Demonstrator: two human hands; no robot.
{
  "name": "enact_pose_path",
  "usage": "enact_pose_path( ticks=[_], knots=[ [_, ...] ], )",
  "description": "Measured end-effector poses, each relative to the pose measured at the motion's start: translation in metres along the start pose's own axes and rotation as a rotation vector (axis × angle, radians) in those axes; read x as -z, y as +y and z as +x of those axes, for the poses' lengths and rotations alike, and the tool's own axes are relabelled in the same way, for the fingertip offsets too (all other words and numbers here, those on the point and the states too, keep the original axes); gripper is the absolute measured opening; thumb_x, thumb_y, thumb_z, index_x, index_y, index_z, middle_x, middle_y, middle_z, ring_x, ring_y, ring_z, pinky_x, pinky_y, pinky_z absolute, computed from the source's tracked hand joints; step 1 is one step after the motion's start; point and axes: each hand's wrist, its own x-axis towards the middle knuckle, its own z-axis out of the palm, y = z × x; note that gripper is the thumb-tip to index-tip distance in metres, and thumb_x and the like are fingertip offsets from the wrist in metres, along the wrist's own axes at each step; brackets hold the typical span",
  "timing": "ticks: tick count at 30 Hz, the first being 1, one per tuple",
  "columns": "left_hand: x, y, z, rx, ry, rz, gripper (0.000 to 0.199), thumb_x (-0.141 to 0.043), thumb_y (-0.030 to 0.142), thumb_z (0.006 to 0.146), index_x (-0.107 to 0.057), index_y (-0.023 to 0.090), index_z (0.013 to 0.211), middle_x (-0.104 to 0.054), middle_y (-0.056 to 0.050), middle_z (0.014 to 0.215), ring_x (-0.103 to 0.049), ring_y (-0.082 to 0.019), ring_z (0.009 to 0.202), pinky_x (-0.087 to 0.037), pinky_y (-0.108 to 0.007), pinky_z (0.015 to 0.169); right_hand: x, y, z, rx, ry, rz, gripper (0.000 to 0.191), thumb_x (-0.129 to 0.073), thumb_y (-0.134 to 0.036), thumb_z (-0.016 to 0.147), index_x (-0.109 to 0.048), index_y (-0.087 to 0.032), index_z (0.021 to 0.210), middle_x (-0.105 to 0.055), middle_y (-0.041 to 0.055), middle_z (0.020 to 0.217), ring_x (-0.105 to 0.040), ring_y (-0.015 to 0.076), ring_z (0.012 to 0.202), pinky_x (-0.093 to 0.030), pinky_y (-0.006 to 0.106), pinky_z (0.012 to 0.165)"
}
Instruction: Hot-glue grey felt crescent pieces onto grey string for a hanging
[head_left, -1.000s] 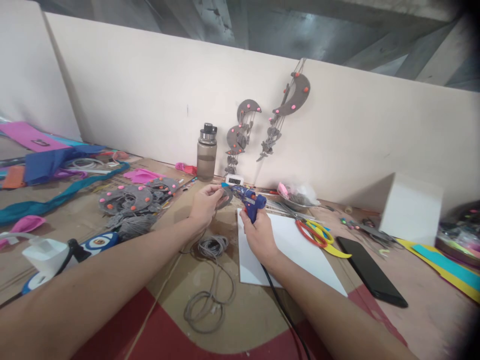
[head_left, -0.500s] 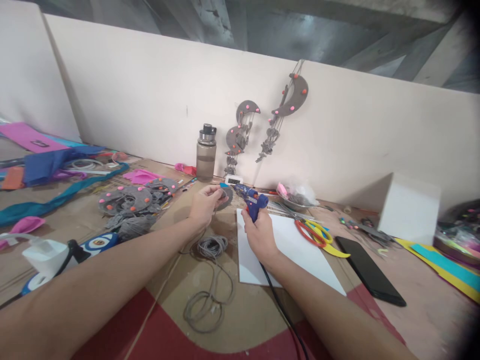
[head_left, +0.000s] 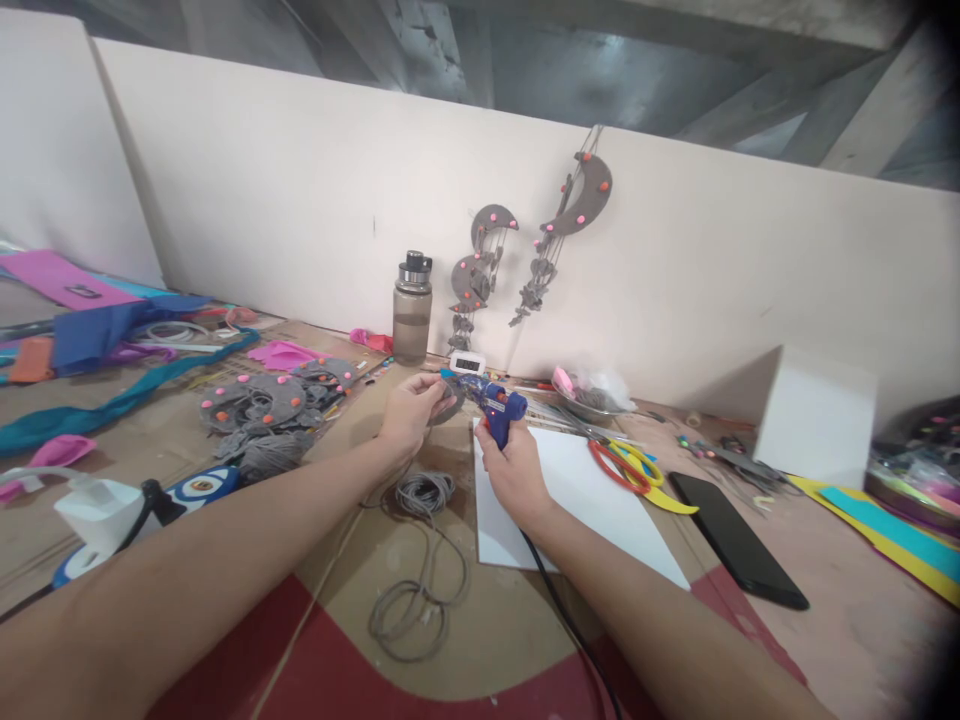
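My right hand (head_left: 516,470) is closed round the handle of a blue hot glue gun (head_left: 504,408). The gun's tip points left, at a small dark grey piece (head_left: 450,402), perhaps felt. My left hand (head_left: 411,412) pinches that piece between thumb and fingers; its full shape is partly hidden. Whether the tip touches it I cannot tell. Below the hands lies a loose coil of grey cord (head_left: 424,492), with looser loops nearer me. A black cable (head_left: 555,605) runs from the gun down towards me.
A white sheet (head_left: 570,510) lies under my right hand, with red- and yellow-handled scissors (head_left: 626,468) and a black phone (head_left: 739,540) to its right. A water bottle (head_left: 412,310) stands behind. Grey crescent decorations (head_left: 589,195) hang on the white board. A charger (head_left: 105,515) sits left.
The glue gun has tipped and shifted slightly left and down, its nozzle closer to the grey piece. My left hand keeps its pinch almost in place.
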Motion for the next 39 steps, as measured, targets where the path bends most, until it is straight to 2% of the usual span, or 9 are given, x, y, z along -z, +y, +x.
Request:
enact_pose_path(
  ticks=[6,12,19,26,29,31,33,37,39],
  knots=[
    [-0.001,-0.001,-0.001,0.009,-0.010,-0.003,0.025,-0.084,0.024,0.060,-0.066,0.013,0.074,-0.067,-0.001,0.076,-0.065,-0.013,0.074,-0.055,-0.033,0.085,0.001,-0.002,0.000,0.024,0.009,-0.043,0.025,-0.052,-0.038,0.089,-0.056,-0.018,0.105,-0.068,0.0063,0.084,-0.065,0.0220,0.073,-0.050,0.034,0.069],
    [-0.002,0.001,-0.001,0.003,0.008,-0.007,0.023,-0.084,0.022,0.060,-0.065,0.014,0.071,-0.064,0.002,0.070,-0.062,-0.010,0.068,-0.055,-0.031,0.085,0.001,-0.002,0.001,0.033,0.031,-0.052,0.023,-0.052,-0.037,0.089,-0.058,-0.019,0.102,-0.069,0.0087,0.086,-0.065,0.0242,0.077,-0.051,0.037,0.072],
    [-0.003,0.002,-0.002,-0.013,0.014,0.011,0.023,-0.083,0.024,0.060,-0.066,0.015,0.072,-0.063,0.002,0.069,-0.062,-0.010,0.067,-0.055,-0.031,0.085,0.001,0.001,0.002,0.041,0.101,-0.028,0.023,-0.053,-0.038,0.087,-0.058,-0.020,0.101,-0.069,0.0085,0.088,-0.067,0.0246,0.082,-0.051,0.037,0.076],
    [-0.001,0.000,-0.001,0.010,0.014,-0.018,0.025,-0.083,0.024,0.059,-0.066,0.014,0.074,-0.066,0.000,0.072,-0.064,-0.012,0.071,-0.055,-0.033,0.086,0.003,0.007,0.006,-0.116,0.122,0.136,0.031,-0.055,-0.046,0.086,-0.054,-0.020,0.102,-0.065,0.0026,0.080,-0.056,0.0151,0.053,-0.047,0.030,0.052],
    [0.000,0.000,0.000,0.032,0.018,-0.039,0.024,-0.083,0.022,0.060,-0.065,0.014,0.073,-0.064,0.001,0.071,-0.063,-0.011,0.069,-0.055,-0.035,0.088,0.016,0.003,0.018,-0.156,0.114,0.123,0.031,-0.059,-0.046,0.082,-0.056,-0.018,0.095,-0.065,0.0020,0.075,-0.057,0.0154,0.056,-0.046,0.028,0.054],
    [0.000,0.002,-0.001,0.041,0.018,-0.037,0.023,-0.083,0.021,0.060,-0.065,0.014,0.073,-0.064,0.001,0.071,-0.062,-0.010,0.068,-0.055,-0.035,0.089,0.031,0.002,0.030,-0.156,0.095,0.047,0.028,-0.059,-0.042,0.080,-0.059,-0.017,0.092,-0.066,0.0029,0.074,-0.060,0.0170,0.064,-0.046,0.028,0.057],
    [-0.001,0.004,-0.001,0.041,0.010,-0.028,0.023,-0.083,0.021,0.060,-0.064,0.014,0.072,-0.063,0.001,0.070,-0.062,-0.009,0.066,-0.055,-0.034,0.088,0.046,0.005,0.042,-0.208,0.048,-0.049,0.024,-0.058,-0.036,0.078,-0.062,-0.016,0.091,-0.066,0.0031,0.073,-0.058,0.0158,0.061,-0.043,0.026,0.053],
    [-0.003,0.007,-0.003,0.022,0.014,-0.013,0.022,-0.082,0.022,0.062,-0.065,0.014,0.071,-0.061,0.004,0.063,-0.059,-0.007,0.060,-0.056,-0.030,0.084,0.069,0.014,0.053,-0.354,-0.207,-0.344,0.018,-0.051,-0.026,0.081,-0.064,-0.013,0.078,-0.066,0.0045,0.067,-0.058,0.0132,0.056,-0.043,0.023,0.052],
    [-0.005,0.008,-0.004,0.009,0.015,-0.006,0.021,-0.082,0.022,0.062,-0.065,0.014,0.071,-0.062,0.003,0.063,-0.059,-0.008,0.060,-0.057,-0.029,0.082,0.076,0.016,0.051,-0.383,-0.276,-0.472,0.015,-0.056,-0.024,0.079,-0.065,-0.013,0.072,-0.068,0.0061,0.066,-0.061,0.0141,0.057,-0.044,0.023,0.054]
  ],
)
